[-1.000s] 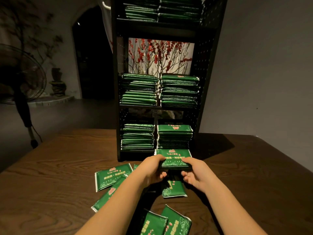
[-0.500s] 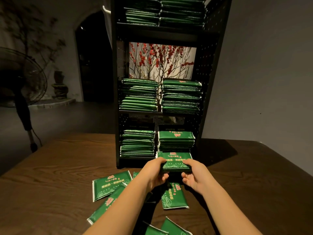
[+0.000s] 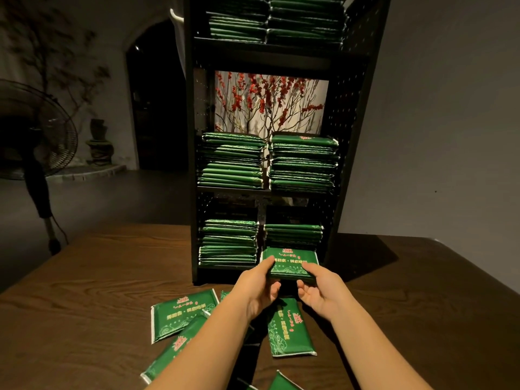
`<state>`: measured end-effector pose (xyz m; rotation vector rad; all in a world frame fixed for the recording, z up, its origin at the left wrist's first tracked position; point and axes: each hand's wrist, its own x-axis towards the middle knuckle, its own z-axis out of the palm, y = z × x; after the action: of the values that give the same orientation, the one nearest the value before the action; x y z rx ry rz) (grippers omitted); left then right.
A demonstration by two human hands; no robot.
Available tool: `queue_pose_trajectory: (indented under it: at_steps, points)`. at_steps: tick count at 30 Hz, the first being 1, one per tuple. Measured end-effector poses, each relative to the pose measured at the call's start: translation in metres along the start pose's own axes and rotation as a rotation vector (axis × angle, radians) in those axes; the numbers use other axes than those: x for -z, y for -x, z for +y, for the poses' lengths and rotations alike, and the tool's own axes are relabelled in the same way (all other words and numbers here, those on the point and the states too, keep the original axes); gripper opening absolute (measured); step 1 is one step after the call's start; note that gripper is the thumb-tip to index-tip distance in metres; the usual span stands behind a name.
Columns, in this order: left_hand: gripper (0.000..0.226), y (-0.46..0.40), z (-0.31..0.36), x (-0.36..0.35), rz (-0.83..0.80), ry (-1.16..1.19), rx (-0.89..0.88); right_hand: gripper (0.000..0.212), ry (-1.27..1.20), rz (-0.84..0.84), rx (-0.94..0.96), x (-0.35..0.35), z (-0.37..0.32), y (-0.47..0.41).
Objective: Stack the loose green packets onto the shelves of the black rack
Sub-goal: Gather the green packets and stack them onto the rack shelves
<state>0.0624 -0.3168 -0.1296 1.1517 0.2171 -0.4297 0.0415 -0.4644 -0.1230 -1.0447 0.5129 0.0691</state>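
While loose packets (image 3: 289, 326) lie on the surface (image 3: 84, 291) at 6 o'clock, my left hand (image 3: 257, 285) and right hand (image 3: 319, 291) curl their fingers (image 3: 266, 263) around 1 green packet (image 3: 289, 263) at the black rack (image 3: 346, 136).

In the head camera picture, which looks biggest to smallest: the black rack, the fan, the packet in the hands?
1. black rack
2. fan, though partly cut off at the picture's edge
3. held packet, gripped by the left hand and right hand

Dim room: grey wall (image 3: 450, 122), arched doorway (image 3: 157, 108), standing fan (image 3: 33, 130).
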Motion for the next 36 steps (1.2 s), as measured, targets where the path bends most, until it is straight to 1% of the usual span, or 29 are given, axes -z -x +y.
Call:
queue_pose_trajectory:
  at_steps: [3, 5, 11, 16, 21, 27, 31, 36]
  points:
    - [0.038, -0.001, -0.001, -0.001, 0.008, 0.055, -0.003, 0.023, -0.055, 0.016, -0.005, -0.004, 0.001, -0.003]
    - [0.038, -0.004, -0.003, 0.001, 0.021, 0.041, -0.009, 0.024, -0.08, 0.021, -0.006, -0.005, 0.002, -0.005]
    - [0.022, -0.004, -0.004, 0.003, 0.035, -0.004, -0.023, 0.024, -0.102, 0.031, -0.024, -0.005, 0.003, -0.001]
    - [0.02, -0.002, -0.008, 0.0, 0.03, 0.062, 0.001, 0.023, -0.088, 0.036, -0.021, -0.004, 0.007, 0.0]
    - [0.021, 0.001, -0.006, -0.003, 0.043, 0.129, 0.012, 0.034, -0.169, 0.0, -0.013, 0.001, 0.009, 0.01]
    - [0.025, 0.002, -0.003, -0.006, 0.082, 0.203, 0.015, 0.021, -0.318, -0.003, -0.001, 0.001, 0.007, 0.018]
    - [0.024, 0.004, -0.001, -0.009, 0.076, 0.269, 0.028, 0.027, -0.398, 0.011, 0.009, -0.002, 0.004, 0.016]
    - [0.016, 0.007, 0.001, -0.011, 0.044, 0.374, 0.051, 0.021, -0.426, -0.014, -0.004, -0.002, 0.0, 0.016]
